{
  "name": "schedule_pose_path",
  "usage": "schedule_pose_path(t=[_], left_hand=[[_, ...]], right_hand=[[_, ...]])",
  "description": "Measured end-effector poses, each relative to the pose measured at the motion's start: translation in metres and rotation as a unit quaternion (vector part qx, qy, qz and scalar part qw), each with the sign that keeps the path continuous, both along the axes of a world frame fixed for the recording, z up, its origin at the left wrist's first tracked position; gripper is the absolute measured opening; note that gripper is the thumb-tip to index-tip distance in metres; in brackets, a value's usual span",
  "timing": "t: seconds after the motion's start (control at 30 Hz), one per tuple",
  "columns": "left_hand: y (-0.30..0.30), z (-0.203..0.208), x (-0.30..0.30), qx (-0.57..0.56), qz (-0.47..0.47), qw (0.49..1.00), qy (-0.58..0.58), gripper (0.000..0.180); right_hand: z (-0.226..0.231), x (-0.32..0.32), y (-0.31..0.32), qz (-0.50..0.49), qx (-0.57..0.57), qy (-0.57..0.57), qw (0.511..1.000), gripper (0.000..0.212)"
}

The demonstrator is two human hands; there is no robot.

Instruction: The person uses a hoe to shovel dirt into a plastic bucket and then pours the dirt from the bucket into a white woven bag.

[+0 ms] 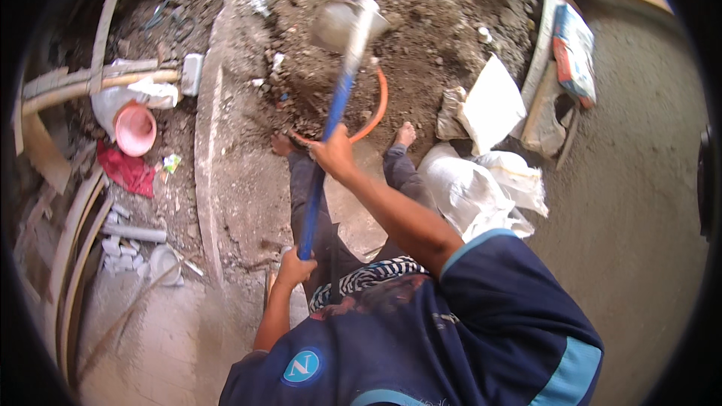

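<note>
A hoe (pixel 331 105) with a blue handle and a whitish far end slants up and away in front of my body. My left hand (pixel 295 268) is closed round the handle's near end, by my lap. Farther up, my right hand (pixel 334 155) grips the handle near its middle. The hoe's broad metal blade (pixel 333 26) is at the far end, slightly blurred, over the loose brown soil (pixel 421 30). Beyond my right hand an orange curved strip (pixel 383 101) arcs over the ground between my bare feet; what it belongs to is unclear.
White sacks (pixel 459 188) lie right of my legs, with a white sheet (pixel 492 105) and a printed bag (pixel 574 53) beyond. On the left are a pink bowl (pixel 135 129), red cloth (pixel 128 171), boards (pixel 75 248) and broken pieces (pixel 120 252). A concrete ledge (pixel 210 128) borders the soil.
</note>
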State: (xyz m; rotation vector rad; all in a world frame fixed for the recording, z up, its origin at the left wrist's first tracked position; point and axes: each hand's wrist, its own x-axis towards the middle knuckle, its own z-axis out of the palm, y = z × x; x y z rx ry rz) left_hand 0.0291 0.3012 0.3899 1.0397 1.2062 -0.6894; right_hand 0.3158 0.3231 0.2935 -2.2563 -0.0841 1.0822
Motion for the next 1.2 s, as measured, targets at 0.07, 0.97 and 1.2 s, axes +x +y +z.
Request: schedule_pose_path(t=[0.07,0.97,1.2], left_hand=[[0.007,-0.021,0.038,-0.008,0.08,0.996,-0.034,0.024],[0.258,0.079,0.506,0.657,-0.43,0.612,-0.093,0.055],[0.042,0.021,0.352,0.499,-0.448,0.713,-0.207,0.04]], right_hand=[[0.003,0.043,0.027,0.041,0.009,0.072,0.997,0.047],[0.097,0.102,-0.53,-0.054,-0.172,0.057,0.982,0.038],[0.107,0.089,-0.595,-0.121,-0.15,0.01,0.981,0.034]])
